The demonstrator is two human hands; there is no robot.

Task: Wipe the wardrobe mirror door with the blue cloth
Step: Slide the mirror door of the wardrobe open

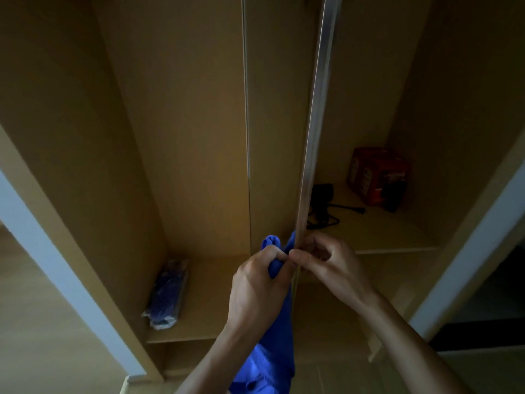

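The blue cloth point(277, 351) is bunched in the gripping left hand point(255, 288) against the left side of the wardrobe door point(312, 123), which is seen edge-on. The cloth's tail hangs below the wrist. The right hand point(329, 265) curls at the door's other side, its thumb meeting the left fingers. I cannot tell what it grips.
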